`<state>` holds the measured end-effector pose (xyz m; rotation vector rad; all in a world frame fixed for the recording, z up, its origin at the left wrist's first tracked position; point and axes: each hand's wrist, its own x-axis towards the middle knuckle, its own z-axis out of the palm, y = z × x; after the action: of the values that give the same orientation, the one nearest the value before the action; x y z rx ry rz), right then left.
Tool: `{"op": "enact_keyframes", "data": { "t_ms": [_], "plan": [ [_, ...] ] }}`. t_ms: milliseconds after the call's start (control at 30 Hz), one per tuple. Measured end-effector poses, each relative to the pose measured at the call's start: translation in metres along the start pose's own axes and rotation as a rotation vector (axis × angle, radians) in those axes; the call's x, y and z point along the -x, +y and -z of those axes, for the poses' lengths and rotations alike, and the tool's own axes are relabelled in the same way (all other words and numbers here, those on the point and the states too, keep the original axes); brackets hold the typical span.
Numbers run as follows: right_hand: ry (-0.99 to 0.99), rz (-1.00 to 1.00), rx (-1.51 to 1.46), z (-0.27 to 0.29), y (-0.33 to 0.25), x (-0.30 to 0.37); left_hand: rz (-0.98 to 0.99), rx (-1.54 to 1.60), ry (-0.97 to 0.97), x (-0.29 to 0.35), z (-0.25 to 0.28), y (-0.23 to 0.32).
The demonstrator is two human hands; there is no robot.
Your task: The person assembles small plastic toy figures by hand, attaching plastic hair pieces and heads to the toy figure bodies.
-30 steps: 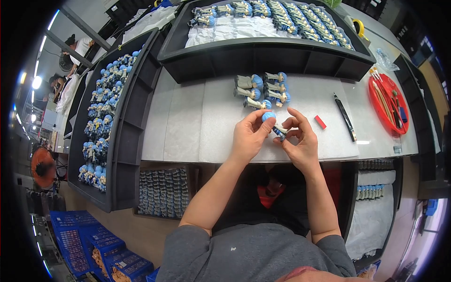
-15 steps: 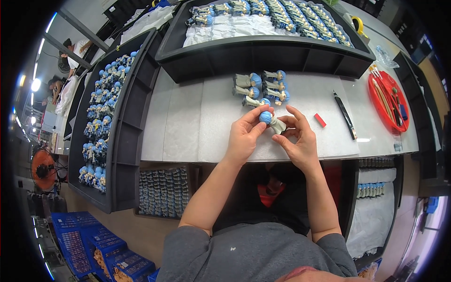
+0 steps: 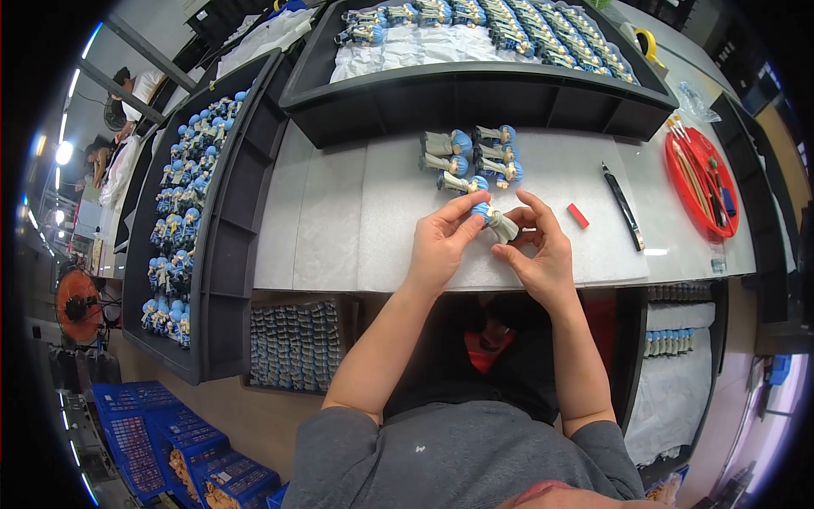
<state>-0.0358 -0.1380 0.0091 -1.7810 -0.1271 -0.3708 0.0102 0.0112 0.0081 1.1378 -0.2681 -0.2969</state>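
Note:
Between my two hands is a small figurine [image 3: 500,225] with blue hair and a pale grey-green coat. My left hand [image 3: 445,240] pinches it at the head with thumb and forefinger. On the other side, the fingers and thumb of my right hand [image 3: 543,248] close round its lower end. Just beyond my hands, several more blue-haired figurines [image 3: 458,142] lie in two short columns on a white foam sheet [image 3: 390,212]. The nearest lying figurine [image 3: 462,182] is close to my left fingertips.
A red block [image 3: 577,215], a black pen-shaped tool [image 3: 622,206] and a red tray [image 3: 678,182] of brushes lie to the right. A black crate [image 3: 475,106] of figurines stands at the back, another crate [image 3: 229,229] at the left. The table's front edge runs below my hands.
The figurine has turned in my fingers: its head now sits more behind my left fingertips and more of its coat shows. Both hands have stayed in nearly the same place.

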Motion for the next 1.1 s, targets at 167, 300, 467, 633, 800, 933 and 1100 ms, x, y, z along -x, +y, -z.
{"op": "enact_keyframes", "data": {
  "t_ms": [167, 300, 467, 633, 800, 933, 1100],
  "plan": [
    [0.003, -0.004, 0.004, -0.0004, -0.0005, -0.0004, -0.013, -0.02, 0.019, 0.0002, 0.0008, -0.0014],
    [0.007, 0.0, 0.005, 0.0, -0.0023, -0.0007, -0.003, -0.018, 0.023, 0.0002, -0.0001, 0.0001],
    [0.005, 0.0, 0.008, -0.0003, -0.0007, -0.0006, -0.014, -0.024, 0.015, 0.0, -0.0004, 0.0014],
    [0.008, 0.005, 0.023, -0.0008, 0.0009, -0.0005, -0.017, -0.021, 0.002, -0.0006, 0.001, 0.0],
    [0.01, 0.008, 0.031, -0.0007, 0.0012, -0.0006, -0.011, -0.009, -0.003, -0.0005, 0.0006, 0.0009],
    [0.009, -0.002, 0.037, -0.0015, -0.0007, -0.001, -0.004, 0.006, 0.001, -0.0005, 0.0011, 0.0013],
    [0.011, 0.012, 0.041, -0.0012, -0.0005, -0.0015, 0.003, 0.013, 0.003, -0.0007, 0.0007, 0.0017]
  ]
}}
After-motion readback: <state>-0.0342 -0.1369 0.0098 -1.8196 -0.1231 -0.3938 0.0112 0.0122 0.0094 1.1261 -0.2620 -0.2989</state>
